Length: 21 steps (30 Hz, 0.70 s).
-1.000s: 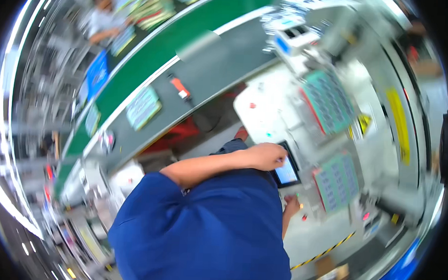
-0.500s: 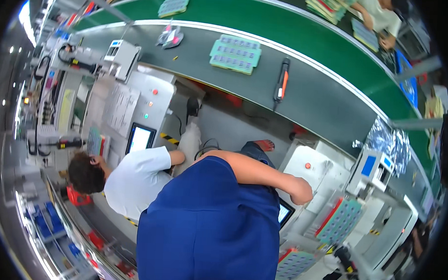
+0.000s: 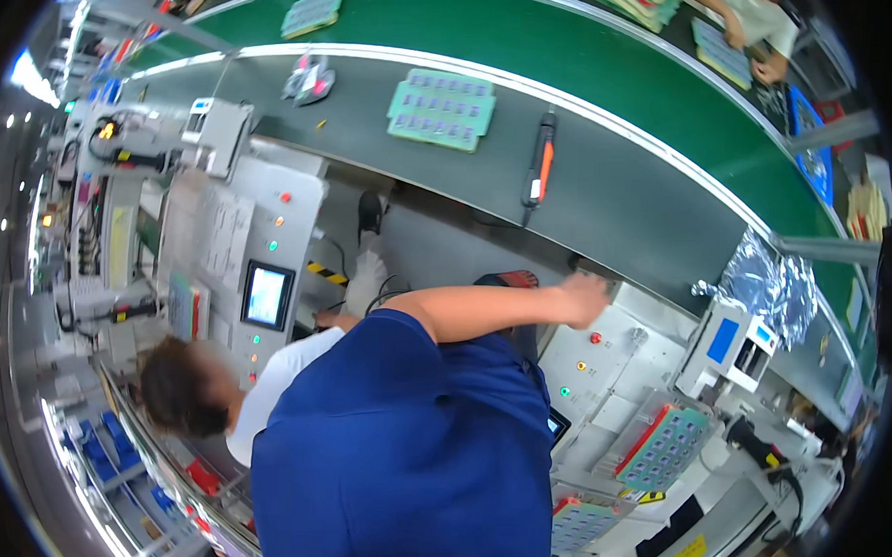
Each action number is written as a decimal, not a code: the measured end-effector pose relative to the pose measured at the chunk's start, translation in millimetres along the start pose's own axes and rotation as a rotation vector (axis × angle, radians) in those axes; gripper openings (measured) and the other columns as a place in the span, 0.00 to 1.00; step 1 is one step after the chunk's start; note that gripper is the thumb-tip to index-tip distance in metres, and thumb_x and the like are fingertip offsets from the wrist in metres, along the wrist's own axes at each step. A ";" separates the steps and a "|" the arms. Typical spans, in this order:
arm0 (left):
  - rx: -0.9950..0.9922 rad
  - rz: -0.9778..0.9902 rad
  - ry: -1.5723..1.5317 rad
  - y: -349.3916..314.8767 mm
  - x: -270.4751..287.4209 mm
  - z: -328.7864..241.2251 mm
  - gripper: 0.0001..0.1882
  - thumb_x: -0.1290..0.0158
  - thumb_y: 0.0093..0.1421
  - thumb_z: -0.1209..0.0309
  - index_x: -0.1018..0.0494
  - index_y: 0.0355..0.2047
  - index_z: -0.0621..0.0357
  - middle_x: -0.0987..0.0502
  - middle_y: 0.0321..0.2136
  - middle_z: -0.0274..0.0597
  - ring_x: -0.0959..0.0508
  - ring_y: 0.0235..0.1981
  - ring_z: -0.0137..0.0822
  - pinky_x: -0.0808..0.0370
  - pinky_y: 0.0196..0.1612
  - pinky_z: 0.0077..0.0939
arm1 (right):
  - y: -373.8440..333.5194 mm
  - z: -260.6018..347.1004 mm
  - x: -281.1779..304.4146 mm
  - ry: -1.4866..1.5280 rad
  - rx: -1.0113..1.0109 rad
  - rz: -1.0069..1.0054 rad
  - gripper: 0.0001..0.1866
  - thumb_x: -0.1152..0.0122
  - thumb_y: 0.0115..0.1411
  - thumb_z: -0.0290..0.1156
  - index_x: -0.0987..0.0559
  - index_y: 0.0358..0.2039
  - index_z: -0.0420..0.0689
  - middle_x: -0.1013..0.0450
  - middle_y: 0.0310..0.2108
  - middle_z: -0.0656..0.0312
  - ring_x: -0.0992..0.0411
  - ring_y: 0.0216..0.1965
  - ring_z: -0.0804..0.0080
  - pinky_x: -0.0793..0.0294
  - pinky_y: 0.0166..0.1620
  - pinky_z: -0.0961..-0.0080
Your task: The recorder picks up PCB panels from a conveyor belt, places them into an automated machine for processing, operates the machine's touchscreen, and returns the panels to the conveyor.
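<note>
My left arm reaches out of my blue shirt point(image 3: 408, 456) toward the right. My left hand point(image 3: 582, 296) rests on the upper corner of a white machine housing point(image 3: 616, 371) with small red, amber and green lamps. The fingers look curled over the edge, but they are blurred. A small touchscreen point(image 3: 557, 425) sits lower on the same machine, half hidden by my torso. A teal tray of small parts point(image 3: 663, 447) leans to the right of the screen. My right hand is out of sight behind my body.
A seated person with dark hair and a white shirt point(image 3: 177, 391) faces another white machine with a screen point(image 3: 266, 296). On the grey bench point(image 3: 619, 196) lie a green parts tray point(image 3: 441, 109) and a black-and-orange screwdriver point(image 3: 538, 168). Behind runs a green conveyor point(image 3: 536, 44).
The view has swung left, bringing the seated person in. My left hand left the touchscreen area and now lies on the machine's upper corner. My right hand has dropped out of sight.
</note>
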State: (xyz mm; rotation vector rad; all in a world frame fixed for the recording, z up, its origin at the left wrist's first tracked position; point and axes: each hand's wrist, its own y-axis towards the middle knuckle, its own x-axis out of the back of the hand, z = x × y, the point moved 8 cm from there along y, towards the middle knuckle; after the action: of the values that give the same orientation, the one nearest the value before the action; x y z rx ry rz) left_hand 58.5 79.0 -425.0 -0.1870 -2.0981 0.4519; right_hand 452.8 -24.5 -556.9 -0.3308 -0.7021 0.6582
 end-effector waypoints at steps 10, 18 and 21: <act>0.236 -0.241 0.169 69.3 0.2 105.0 0.32 0.46 0.53 0.65 0.39 0.56 0.66 0.42 0.58 0.59 0.43 0.61 0.54 0.42 0.62 0.43 | -41.9 -11.1 5.2 -0.290 -0.268 -0.158 0.21 0.39 0.51 0.44 0.24 0.26 0.35 0.26 0.28 0.47 0.27 0.35 0.54 0.30 0.39 0.59; 0.106 -0.344 0.172 107.7 22.5 117.6 0.48 0.37 0.47 0.51 0.44 0.60 0.66 0.48 0.63 0.58 0.52 0.66 0.55 0.53 0.66 0.50 | -173.5 -48.4 -86.7 -0.274 -0.854 -0.582 0.21 0.39 0.51 0.45 0.24 0.26 0.34 0.26 0.28 0.46 0.27 0.36 0.52 0.31 0.41 0.57; -0.010 -0.288 0.284 115.9 16.7 117.9 0.52 0.37 0.46 0.49 0.47 0.60 0.73 0.47 0.59 0.71 0.48 0.62 0.64 0.51 0.64 0.54 | -173.4 -93.9 -114.0 -0.385 -0.850 -0.576 0.26 0.34 0.46 0.50 0.23 0.22 0.34 0.28 0.32 0.42 0.31 0.34 0.45 0.34 0.44 0.52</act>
State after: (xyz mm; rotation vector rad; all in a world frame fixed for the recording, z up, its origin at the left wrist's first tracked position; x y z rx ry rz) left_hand -54.8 161.9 -513.9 0.0446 -1.8116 0.2269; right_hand 528.7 -235.7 -595.7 -0.7520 -1.3718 -0.1718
